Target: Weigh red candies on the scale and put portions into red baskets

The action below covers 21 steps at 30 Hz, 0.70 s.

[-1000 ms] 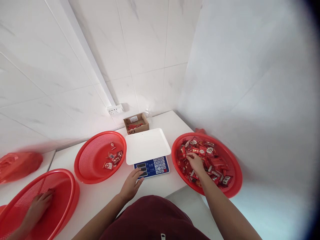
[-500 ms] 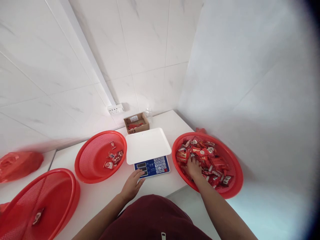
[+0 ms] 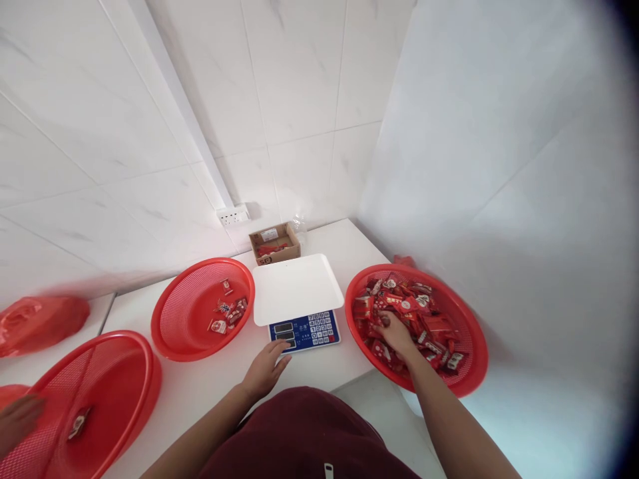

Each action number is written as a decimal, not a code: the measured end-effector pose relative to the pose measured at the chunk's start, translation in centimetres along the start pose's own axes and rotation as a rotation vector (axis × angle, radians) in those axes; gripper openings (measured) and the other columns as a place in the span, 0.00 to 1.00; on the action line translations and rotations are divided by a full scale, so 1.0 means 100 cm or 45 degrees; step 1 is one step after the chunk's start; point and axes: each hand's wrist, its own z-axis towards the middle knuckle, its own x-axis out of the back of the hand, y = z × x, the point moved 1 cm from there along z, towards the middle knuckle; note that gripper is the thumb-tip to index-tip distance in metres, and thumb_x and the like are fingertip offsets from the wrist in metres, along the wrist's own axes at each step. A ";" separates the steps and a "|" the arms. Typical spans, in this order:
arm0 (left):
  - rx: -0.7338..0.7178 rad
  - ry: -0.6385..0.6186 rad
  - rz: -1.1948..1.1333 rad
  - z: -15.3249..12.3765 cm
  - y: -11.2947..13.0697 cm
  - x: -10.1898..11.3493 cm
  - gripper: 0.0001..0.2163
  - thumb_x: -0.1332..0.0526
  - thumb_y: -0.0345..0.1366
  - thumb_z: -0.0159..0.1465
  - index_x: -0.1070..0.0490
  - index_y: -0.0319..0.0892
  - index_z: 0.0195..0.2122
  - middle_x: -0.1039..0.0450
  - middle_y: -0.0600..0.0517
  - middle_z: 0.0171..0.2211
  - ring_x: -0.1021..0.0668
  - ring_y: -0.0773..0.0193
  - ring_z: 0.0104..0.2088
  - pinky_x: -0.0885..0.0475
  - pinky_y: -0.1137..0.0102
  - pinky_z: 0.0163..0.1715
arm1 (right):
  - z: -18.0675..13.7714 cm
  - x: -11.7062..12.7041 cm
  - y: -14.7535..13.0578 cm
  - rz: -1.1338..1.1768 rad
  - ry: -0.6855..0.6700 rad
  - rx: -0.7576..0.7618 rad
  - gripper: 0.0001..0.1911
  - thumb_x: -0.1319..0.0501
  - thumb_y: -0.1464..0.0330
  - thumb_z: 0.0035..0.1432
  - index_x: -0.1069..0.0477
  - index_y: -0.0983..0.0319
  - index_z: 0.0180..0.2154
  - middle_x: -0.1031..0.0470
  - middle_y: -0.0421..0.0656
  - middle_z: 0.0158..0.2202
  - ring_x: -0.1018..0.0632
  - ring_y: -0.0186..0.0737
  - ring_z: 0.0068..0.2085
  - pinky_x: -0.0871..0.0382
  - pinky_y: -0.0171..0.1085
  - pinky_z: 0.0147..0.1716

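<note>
My right hand (image 3: 397,334) is down among the red candy packets (image 3: 424,316) that fill the red basket (image 3: 469,372) on the right, its fingers curled into the pile. What they grip is hidden. My left hand (image 3: 265,367) rests on the white table at the front edge of the blue-faced scale (image 3: 304,329), fingers stretched and touching its display side. The scale's white pan (image 3: 297,287) has nothing on it.
A second red basket (image 3: 172,326) left of the scale holds several packets (image 3: 227,313). A large red basket (image 3: 124,372) at the near left holds one packet (image 3: 78,423), with another person's hand (image 3: 17,422) beside it. A cardboard box (image 3: 274,243) and a wall socket (image 3: 233,215) are behind.
My right hand has dug lower into the packets in the right basket. The other person's hand left the near-left basket, leaving one packet there, and now shows at the left edge.
</note>
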 end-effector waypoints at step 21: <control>0.003 0.037 0.010 0.000 -0.005 0.004 0.15 0.48 0.41 0.67 0.29 0.46 0.51 0.27 0.48 0.53 0.26 0.58 0.54 0.31 0.59 0.56 | -0.022 0.027 -0.074 0.103 -0.176 0.259 0.36 0.36 0.62 0.49 0.39 0.57 0.61 0.39 0.49 0.64 0.39 0.49 0.65 0.48 0.48 0.63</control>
